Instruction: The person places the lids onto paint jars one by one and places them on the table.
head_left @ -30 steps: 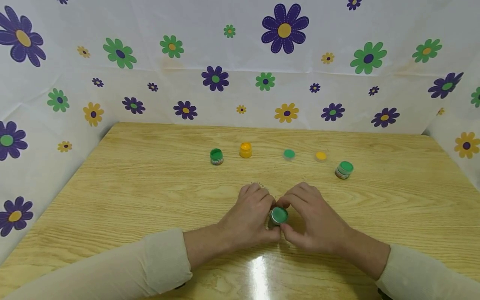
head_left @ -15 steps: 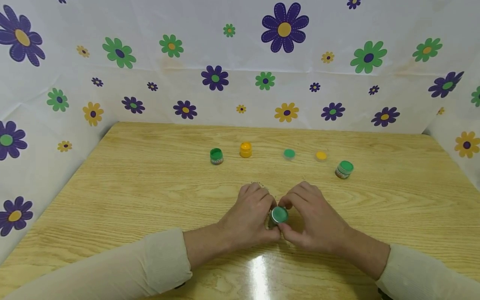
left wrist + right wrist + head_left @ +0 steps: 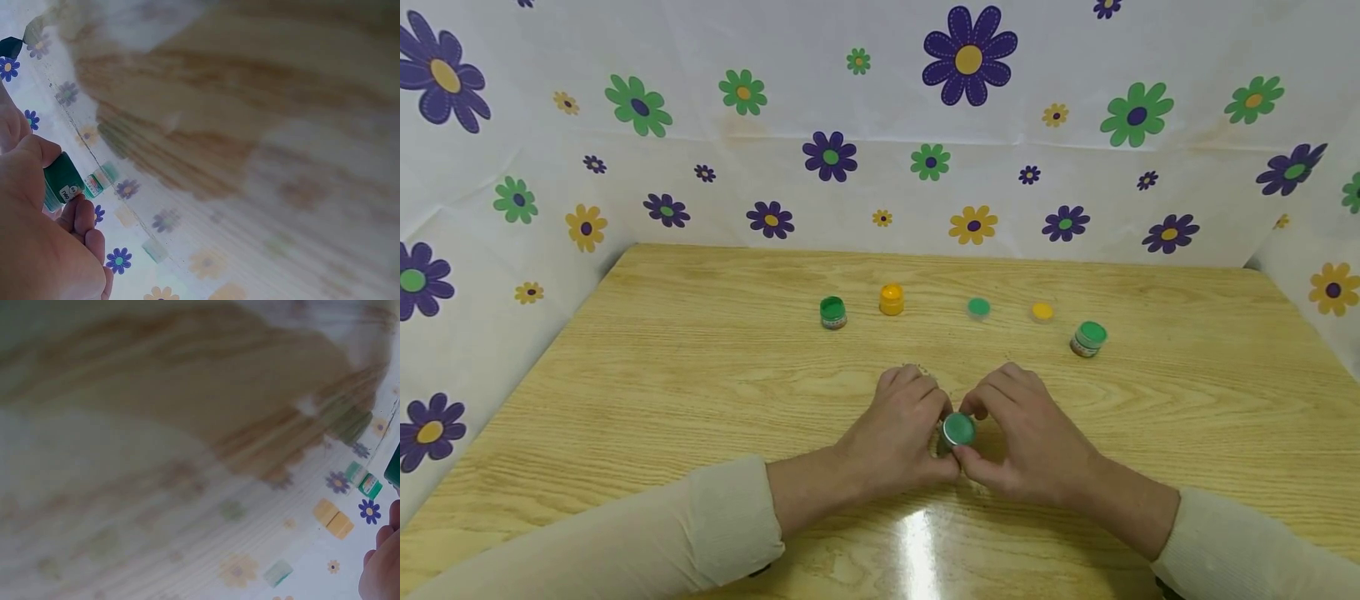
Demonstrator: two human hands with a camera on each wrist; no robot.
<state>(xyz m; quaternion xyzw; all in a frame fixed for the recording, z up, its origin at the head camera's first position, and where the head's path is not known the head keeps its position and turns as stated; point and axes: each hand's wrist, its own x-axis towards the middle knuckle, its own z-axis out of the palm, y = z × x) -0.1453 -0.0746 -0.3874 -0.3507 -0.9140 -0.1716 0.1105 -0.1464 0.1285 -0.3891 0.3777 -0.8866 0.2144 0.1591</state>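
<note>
In the head view a small paint jar (image 3: 948, 444) with a round green lid (image 3: 958, 428) is between both hands near the front middle of the table. My left hand (image 3: 901, 435) grips the jar from the left, thumb on the near side and fingers on the far side. From the right, my right hand (image 3: 1028, 437) pinches the lid's edge between thumb and index finger. The left wrist view shows the dark green jar (image 3: 62, 178) with a white label between the left thumb and fingers. Only part of the right hand (image 3: 382, 562) appears in the right wrist view.
Farther back stand an uncovered green paint jar (image 3: 832, 313) and an uncovered yellow paint jar (image 3: 891, 300). A loose green lid (image 3: 978, 308) and yellow lid (image 3: 1042, 312) lie right of them. A lidded green jar (image 3: 1087, 339) stands farther right. Flower-printed cloth (image 3: 895, 108) hangs behind the table (image 3: 715, 358).
The right thumb and index finger have shifted slightly leftward around the lid's edge. The left hand, the held jar and the other jars and lids stay in place.
</note>
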